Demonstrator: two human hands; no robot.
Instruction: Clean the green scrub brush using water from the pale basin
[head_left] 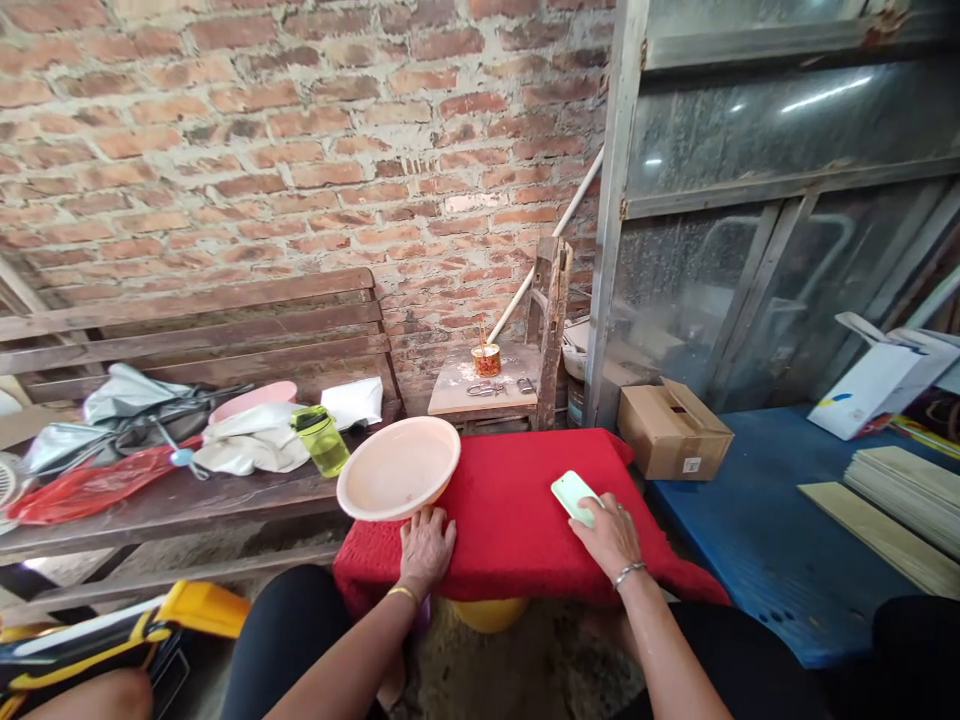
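Note:
A red cloth (517, 500) covers the low table before me. My left hand (426, 548) lies on the cloth near its left front edge, back upward, fingers stretched forward and somewhat apart. Its fingertips reach the near side of a pale pink basin (397, 465); whether they press on it cannot be made out. The basin stands at the table's left side, a small dark speck inside. To the right, my right hand (611, 535) is closed around a pale mint-green phone (576, 495), held flat just over or on the cloth.
Left, a wooden bench (300, 340) bears a green bottle (321, 440), a red plastic bag (105, 490) and cloths. Beyond the table, a wooden chair (480, 400) carries a tin (486, 360) and scissors. Right, a cardboard box (675, 430) sits beside a blue surface (750, 520).

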